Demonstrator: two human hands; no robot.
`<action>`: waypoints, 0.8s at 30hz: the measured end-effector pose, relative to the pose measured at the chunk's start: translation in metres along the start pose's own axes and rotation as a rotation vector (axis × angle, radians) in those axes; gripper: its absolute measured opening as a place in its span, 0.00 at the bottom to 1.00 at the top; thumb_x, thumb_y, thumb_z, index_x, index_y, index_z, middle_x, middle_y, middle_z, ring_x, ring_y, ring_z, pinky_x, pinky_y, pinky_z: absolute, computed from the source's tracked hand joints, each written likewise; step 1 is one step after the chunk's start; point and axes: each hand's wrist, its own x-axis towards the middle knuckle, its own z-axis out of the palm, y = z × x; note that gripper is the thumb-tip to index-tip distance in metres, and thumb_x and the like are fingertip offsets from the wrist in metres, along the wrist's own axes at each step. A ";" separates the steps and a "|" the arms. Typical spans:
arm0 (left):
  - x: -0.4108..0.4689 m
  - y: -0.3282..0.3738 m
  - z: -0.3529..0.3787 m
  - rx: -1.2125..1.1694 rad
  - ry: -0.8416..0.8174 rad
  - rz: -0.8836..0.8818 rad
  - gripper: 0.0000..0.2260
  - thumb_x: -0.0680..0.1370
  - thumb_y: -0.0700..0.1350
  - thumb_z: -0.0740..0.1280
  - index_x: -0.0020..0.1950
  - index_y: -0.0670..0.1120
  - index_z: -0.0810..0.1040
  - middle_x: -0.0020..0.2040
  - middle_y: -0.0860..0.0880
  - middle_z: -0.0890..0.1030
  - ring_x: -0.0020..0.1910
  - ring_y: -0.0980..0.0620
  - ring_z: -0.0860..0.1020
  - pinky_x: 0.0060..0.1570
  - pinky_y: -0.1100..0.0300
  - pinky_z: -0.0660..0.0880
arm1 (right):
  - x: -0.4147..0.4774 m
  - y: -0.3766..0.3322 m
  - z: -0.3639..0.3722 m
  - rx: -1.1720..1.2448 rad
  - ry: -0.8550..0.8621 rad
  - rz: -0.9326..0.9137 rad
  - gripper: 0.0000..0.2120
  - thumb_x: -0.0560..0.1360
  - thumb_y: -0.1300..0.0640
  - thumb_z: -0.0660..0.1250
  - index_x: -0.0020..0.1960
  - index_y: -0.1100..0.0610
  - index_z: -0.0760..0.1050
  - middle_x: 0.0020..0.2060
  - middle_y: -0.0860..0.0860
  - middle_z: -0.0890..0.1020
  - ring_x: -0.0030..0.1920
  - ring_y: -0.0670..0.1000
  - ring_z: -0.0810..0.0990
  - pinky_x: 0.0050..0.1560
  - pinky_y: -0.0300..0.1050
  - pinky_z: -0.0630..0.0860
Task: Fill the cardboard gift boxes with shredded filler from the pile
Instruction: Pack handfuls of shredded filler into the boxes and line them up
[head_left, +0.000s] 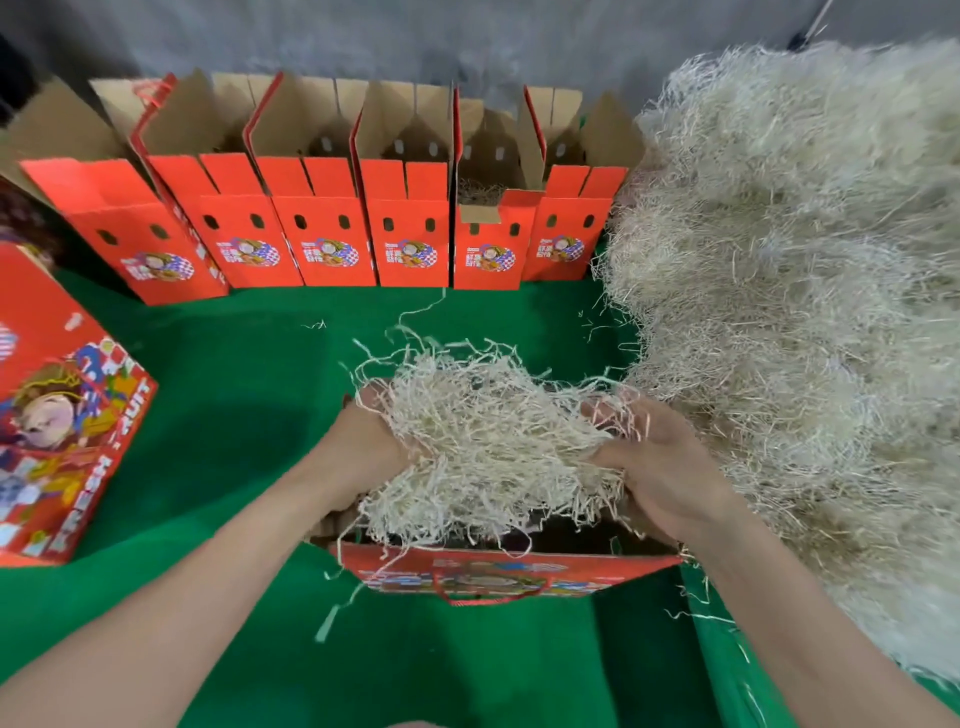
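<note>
a clump of shredded filler (493, 441) is held between both hands just above the open top of the nearest gift box (509, 566), which is stood on the green tabletop (234, 415) close to the person. the left hand (363, 441) is pressed into the clump's left side, its fingers curled into the strands. the right hand (660, 467) is clasped on the right side, with thumb and fingers partly buried in the filler. loose strands are draped over the box's near red wall, where a red cord handle is seen. the large pale pile (805, 260) is heaped along the right side, just beside the right forearm. a row of six red boxes (322, 234) is lined up at the far edge with flaps raised; filler is visible inside the fifth from the left. another printed box (52, 415) is laid on its side at the left. a few stray strands are scattered on the tabletop.
</note>
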 end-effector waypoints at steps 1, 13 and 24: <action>0.000 -0.001 0.000 -0.024 0.039 0.004 0.11 0.77 0.35 0.63 0.42 0.50 0.66 0.38 0.57 0.64 0.35 0.62 0.64 0.30 0.79 0.62 | -0.002 0.000 -0.001 -0.001 0.017 0.004 0.34 0.68 0.76 0.64 0.70 0.57 0.60 0.70 0.54 0.62 0.57 0.44 0.73 0.60 0.42 0.68; -0.003 0.012 0.017 -0.470 -0.127 -0.165 0.15 0.71 0.32 0.69 0.55 0.42 0.74 0.52 0.50 0.78 0.50 0.52 0.77 0.50 0.67 0.74 | -0.008 -0.007 0.038 -0.148 -0.288 0.167 0.21 0.71 0.71 0.67 0.40 0.47 0.62 0.28 0.40 0.81 0.28 0.33 0.77 0.28 0.23 0.70; 0.010 -0.016 -0.008 0.161 0.082 -0.028 0.10 0.76 0.37 0.63 0.56 0.37 0.76 0.46 0.50 0.74 0.48 0.46 0.74 0.41 0.63 0.69 | -0.001 -0.003 -0.003 -0.146 -0.059 0.077 0.27 0.67 0.65 0.73 0.63 0.62 0.68 0.56 0.52 0.77 0.56 0.48 0.79 0.63 0.47 0.70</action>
